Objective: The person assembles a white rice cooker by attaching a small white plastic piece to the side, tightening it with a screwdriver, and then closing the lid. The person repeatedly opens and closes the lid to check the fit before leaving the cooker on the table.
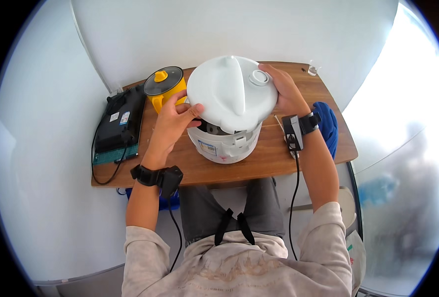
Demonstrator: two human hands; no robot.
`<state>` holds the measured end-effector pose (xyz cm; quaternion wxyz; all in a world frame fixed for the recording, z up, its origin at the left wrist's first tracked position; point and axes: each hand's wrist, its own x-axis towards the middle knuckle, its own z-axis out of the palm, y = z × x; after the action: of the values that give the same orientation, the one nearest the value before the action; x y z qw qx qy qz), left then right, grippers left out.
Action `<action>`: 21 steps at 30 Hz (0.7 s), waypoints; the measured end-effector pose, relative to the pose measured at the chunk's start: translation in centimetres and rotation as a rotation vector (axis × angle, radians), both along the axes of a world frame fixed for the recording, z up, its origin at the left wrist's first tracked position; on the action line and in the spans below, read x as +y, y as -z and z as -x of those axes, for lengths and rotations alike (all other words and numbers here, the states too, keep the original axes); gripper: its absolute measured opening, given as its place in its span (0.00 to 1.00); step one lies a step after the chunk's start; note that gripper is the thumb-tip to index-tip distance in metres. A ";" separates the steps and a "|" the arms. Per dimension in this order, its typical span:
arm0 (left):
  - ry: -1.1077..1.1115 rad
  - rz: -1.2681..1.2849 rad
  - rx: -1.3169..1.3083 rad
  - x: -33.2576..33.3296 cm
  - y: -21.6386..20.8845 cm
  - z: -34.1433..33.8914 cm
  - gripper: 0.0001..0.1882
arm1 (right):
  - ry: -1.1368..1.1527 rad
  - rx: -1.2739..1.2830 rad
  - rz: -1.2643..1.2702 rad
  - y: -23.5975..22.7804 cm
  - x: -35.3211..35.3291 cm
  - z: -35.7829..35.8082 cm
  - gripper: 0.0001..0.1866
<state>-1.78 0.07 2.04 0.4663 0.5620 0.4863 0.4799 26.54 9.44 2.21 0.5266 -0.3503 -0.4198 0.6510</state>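
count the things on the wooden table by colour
white: 1, round plastic rice cooker with its lid, held by left hand and right hand
yellow: 1, small pot
black: 1, flat cooktop
clear: 1, small glass
total: 4

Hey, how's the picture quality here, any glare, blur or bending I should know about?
Head view: strong fisheye, the wooden table edges bow and a black rim rings the frame; the right side is washed out by bright light; the white rice cooker lid, left hand and right hand look sharp.
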 end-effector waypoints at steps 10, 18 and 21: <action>-0.104 -0.015 0.256 -0.5 0.6 0.5 0.43 | 0.019 -0.146 -0.123 1.1 0.9 1.3 0.17; -0.116 0.000 0.303 -1.4 0.5 0.2 0.42 | 0.025 -0.200 -0.103 1.9 2.0 1.2 0.17; -0.106 -0.030 0.253 -1.6 1.1 0.5 0.40 | 0.030 -0.192 -0.096 1.8 1.5 1.8 0.16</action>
<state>-2.27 -1.52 0.90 0.3666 0.5984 0.5629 0.4366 24.75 10.94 0.42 0.5098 -0.3917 -0.4935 0.5858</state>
